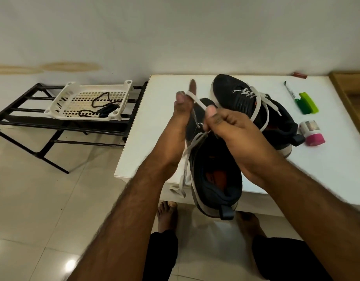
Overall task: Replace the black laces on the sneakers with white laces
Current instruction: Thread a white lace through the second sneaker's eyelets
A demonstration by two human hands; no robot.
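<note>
Shoe rack [22, 118]: black metal frame on the tiled floor, well to the left of both hands.
Basket [59, 102]: white perforated plastic, resting on top of the shoe rack.
Black laces [100, 107]: loose tangle lying inside the basket, well apart from the hands.
Left hand [180, 118]: raised over the table's near left part; a white lace [197, 100] runs across its extended fingers, with the thumb up beside it; whether the fingers clamp the lace cannot be told.
Near sneaker [215, 175]: dark, orange lining visible, toe away from the person, directly under both hands, heel overhanging the table's front edge; a free lace end hangs down its left side.
Right hand [233, 130]: fingers curled, thumb and fingers pinching the same white lace just right of the left hand.
Far sneaker [236, 98]: dark, already threaded with white lace, on the table beyond the right hand.
Table [154, 138]: white top, carrying both sneakers.
Marker [289, 92]: right of the right hand.
Green item [308, 103]: beside the marker.
Pink-capped container [312, 133]: lying on its side, right of the far sneaker's heel.
</note>
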